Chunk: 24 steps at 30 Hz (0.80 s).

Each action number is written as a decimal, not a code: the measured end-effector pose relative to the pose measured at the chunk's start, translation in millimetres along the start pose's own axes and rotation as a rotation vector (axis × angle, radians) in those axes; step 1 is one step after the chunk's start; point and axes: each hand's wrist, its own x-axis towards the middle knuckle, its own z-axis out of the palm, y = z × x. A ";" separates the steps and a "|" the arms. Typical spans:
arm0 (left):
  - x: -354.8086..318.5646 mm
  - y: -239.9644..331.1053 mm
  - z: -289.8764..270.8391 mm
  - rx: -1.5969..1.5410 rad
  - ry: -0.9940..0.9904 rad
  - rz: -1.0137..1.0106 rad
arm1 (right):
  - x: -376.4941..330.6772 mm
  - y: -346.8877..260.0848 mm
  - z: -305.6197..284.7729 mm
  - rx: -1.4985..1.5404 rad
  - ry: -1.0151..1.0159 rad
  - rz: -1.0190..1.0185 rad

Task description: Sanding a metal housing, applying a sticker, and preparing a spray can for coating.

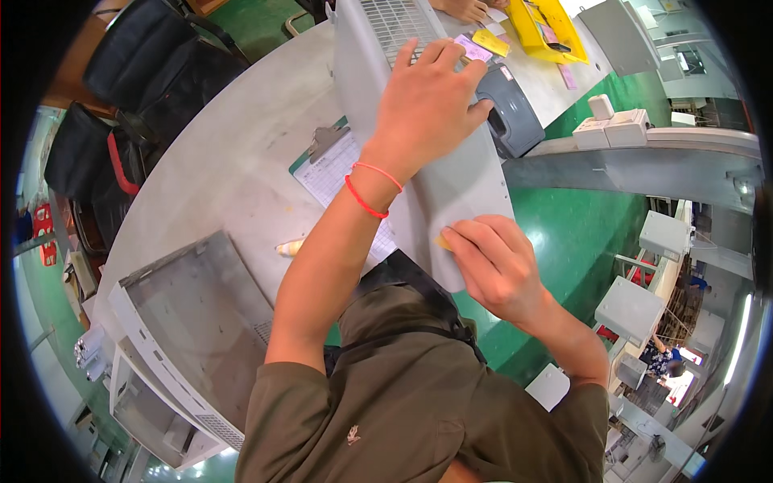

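Had the grey case [455, 185] on the table [241, 137], pointing lengthwise away, grille [394, 28] farthest, beneath the left hand [435, 101], fingers spread; pinched a yellow scrap [440, 241] in the right hand [501, 270], near end.

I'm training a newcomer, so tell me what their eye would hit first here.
Likely the grey casing at centre, the left hand over its far part, the right hand pinching a yellow piece near its lower end. Next, the red cords on the left wrist and the yellow bin at the top right.
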 end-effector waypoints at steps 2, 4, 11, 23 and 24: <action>0.0 -1.4 -0.4 -0.005 -0.001 0.002 | -7.3 0.5 2.3 -0.035 -0.006 -0.031; 0.2 -1.5 -0.3 -0.002 -0.003 0.005 | -14.0 1.1 3.6 -0.047 -0.002 -0.048; 0.2 -1.4 -0.8 -0.010 -0.018 -0.003 | -10.5 0.2 2.6 -0.025 0.014 -0.048; 1.4 0.1 -0.9 -0.010 -0.021 -0.010 | -1.8 4.4 -0.6 -0.030 0.002 -0.065; 1.4 0.4 -0.7 -0.013 -0.028 -0.014 | 1.5 4.7 -0.7 -0.037 0.001 -0.061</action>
